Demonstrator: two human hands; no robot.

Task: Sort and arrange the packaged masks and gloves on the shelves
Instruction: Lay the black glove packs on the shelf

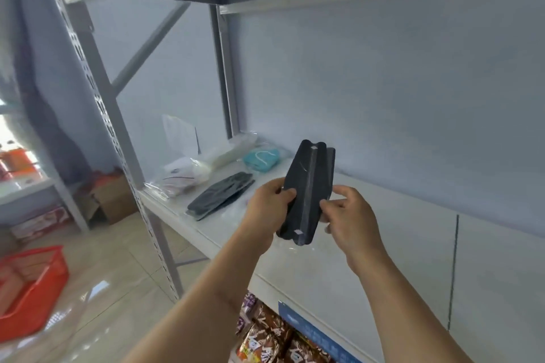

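The lower left edge of the flat black packaged mask (306, 191) is hidden behind the curled fingers (287, 193) of the left hand (267, 212). Far left of the fingers, the orange plastic basket (29, 289) is cut by the frame edge and smeared by blur. Below the fingers, brown printed snack packets (265, 336) run off the bottom edge, their lettering too blurred to read. Beyond the fingers, the clear-wrapped white bundles (188, 171) are too blurred to identify.

red basket (32, 283) on floor, cardboard box (113, 200) behind.
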